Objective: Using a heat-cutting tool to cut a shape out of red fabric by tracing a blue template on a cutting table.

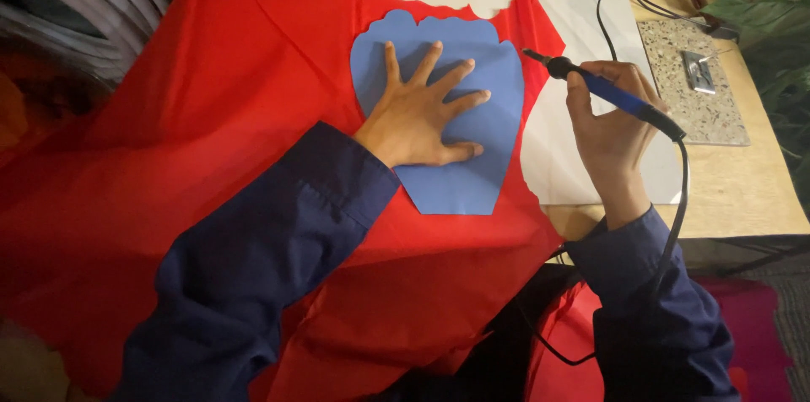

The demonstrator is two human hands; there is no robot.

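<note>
Left hand [422,115], fingers splayed, pins the blue template [498,90] flat on red fabric [211,115] mid-frame; right hand [612,115] grips the hot cutting tool [607,91]. Best keep pressure even, trace the edge slowly.

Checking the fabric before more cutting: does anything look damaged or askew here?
The red fabric has a ragged, scalloped cut-out edge along its top right, baring the white sheet beneath. The blue template lies flat under the left hand; the right hand holds the hot-tip tool.
</note>
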